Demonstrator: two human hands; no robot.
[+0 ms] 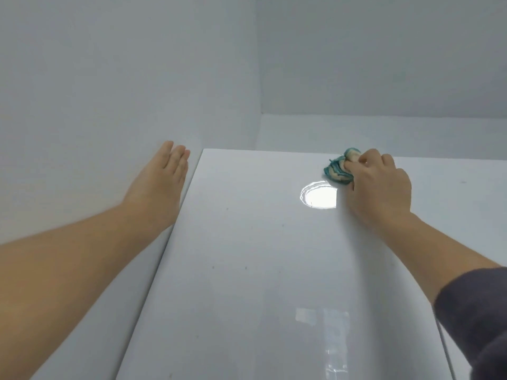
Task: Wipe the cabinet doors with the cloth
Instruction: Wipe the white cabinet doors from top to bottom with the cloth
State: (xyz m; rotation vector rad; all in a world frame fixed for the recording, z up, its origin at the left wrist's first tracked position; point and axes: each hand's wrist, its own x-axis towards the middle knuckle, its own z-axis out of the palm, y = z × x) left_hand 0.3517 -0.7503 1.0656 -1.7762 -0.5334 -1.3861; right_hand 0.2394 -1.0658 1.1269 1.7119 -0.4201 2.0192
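A glossy white cabinet door (247, 270) fills the middle of the view, its top edge running across at mid-height. Near that top edge my right hand (380, 185) grips a bunched teal and cream cloth (338, 169) and presses it against the door. A round light reflection shines on the door just below the cloth. My left hand (162, 179) lies flat with straight fingers against the white surface left of the door's left edge, holding nothing.
A white wall (109, 78) rises at left and meets another wall (384, 50) in a corner above the door. A second white panel (466, 193) continues to the right. A few small dark specks dot the door's face.
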